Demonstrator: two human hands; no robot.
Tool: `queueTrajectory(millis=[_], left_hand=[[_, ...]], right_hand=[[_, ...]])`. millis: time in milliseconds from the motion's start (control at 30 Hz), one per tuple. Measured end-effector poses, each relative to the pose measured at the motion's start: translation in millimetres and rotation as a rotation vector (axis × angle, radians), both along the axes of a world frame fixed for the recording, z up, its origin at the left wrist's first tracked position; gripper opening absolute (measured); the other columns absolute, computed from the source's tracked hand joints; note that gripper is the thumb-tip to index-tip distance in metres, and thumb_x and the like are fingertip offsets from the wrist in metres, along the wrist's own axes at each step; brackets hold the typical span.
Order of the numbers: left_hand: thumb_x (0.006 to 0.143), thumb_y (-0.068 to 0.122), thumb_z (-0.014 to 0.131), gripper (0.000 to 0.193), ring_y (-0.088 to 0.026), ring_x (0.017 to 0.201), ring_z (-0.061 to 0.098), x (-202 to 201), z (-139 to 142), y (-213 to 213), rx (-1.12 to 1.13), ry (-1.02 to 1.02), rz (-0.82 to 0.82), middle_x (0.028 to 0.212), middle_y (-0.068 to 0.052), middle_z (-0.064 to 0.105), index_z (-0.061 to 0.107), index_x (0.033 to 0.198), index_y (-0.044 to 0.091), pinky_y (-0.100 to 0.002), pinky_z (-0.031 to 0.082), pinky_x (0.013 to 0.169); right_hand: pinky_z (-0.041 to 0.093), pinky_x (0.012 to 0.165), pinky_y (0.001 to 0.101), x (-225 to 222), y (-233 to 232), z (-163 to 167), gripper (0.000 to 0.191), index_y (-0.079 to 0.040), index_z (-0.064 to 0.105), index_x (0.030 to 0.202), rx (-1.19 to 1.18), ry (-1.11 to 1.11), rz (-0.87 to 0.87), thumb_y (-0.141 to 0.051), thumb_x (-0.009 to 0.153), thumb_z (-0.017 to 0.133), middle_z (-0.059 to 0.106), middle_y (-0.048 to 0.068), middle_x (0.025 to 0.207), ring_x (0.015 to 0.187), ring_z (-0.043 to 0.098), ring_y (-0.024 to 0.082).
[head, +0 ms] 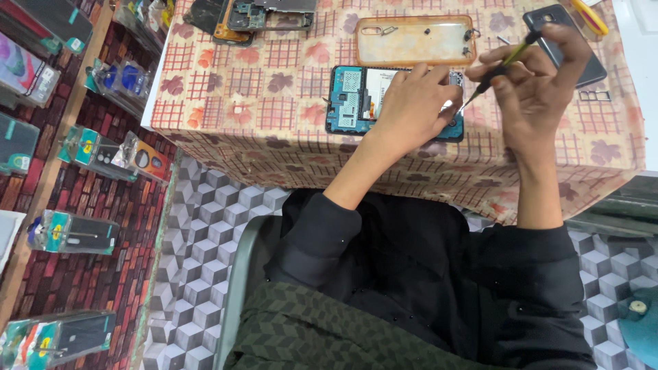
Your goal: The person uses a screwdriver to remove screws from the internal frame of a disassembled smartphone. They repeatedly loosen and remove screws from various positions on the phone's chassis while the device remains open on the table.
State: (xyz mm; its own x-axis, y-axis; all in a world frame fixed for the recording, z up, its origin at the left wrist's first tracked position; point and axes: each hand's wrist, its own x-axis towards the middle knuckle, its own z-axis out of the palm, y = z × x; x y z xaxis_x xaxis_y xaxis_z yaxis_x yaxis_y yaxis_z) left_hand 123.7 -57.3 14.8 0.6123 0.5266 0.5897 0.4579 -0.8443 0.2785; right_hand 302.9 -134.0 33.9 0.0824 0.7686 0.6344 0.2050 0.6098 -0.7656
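Observation:
An opened phone [351, 99] with a blue inner frame and bare circuit parts lies flat on the table's patterned cloth [274, 109]. My left hand [415, 103] rests on its right half, fingers pressing it down. My right hand [531, 82] grips a thin screwdriver [504, 63] with a yellow-green and black handle. The driver slants down to the left, and its tip meets the phone's right end near my left fingertips.
A clear orange-rimmed phone case [411, 41] holding small screws lies beyond the phone. A dark phone [593, 65] sits far right, another stripped phone [247, 17] far left. Packaged phone cases [110, 154] hang on the brick-patterned wall at left.

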Motion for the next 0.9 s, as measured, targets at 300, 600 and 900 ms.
queueTrajectory(millis=[300, 600, 900], left_hand=[[0.077, 0.022, 0.076, 0.007, -0.028, 0.100, 0.062, 15, 2, 18, -0.093, 0.029, -0.085, 0.096, -0.002, 0.065, 0.074, 0.083, 0.018, -0.046, 0.049, 0.083], [0.078, 0.017, 0.075, 0.021, -0.030, 0.118, 0.056, 26, -19, 25, 0.051, 0.035, -0.143, 0.135, -0.012, 0.056, 0.067, 0.094, 0.007, -0.048, 0.045, 0.091], [0.080, 0.015, 0.074, 0.031, -0.032, 0.127, 0.051, 23, -21, 17, 0.114, 0.082, -0.107, 0.137, -0.017, 0.053, 0.063, 0.105, 0.000, -0.047, 0.042, 0.097]], right_hand=[[0.063, 0.102, 0.0279, 7, 5, -5, 0.061, -0.019, 0.031, 0.137, -0.002, 0.132, -0.036, -0.007, 0.097, 0.075, 0.057, 0.007, 0.118, 0.108, 0.065, 0.017], [0.063, 0.098, 0.0273, 7, 7, -6, 0.063, -0.020, 0.025, 0.143, 0.014, 0.051, -0.036, -0.004, 0.103, 0.071, 0.059, 0.007, 0.117, 0.106, 0.066, 0.017], [0.062, 0.099, 0.0295, -1, 1, 2, 0.070, -0.019, 0.024, 0.142, -0.042, 0.105, -0.027, -0.003, 0.097, 0.075, 0.056, 0.010, 0.121, 0.106, 0.068, 0.020]])
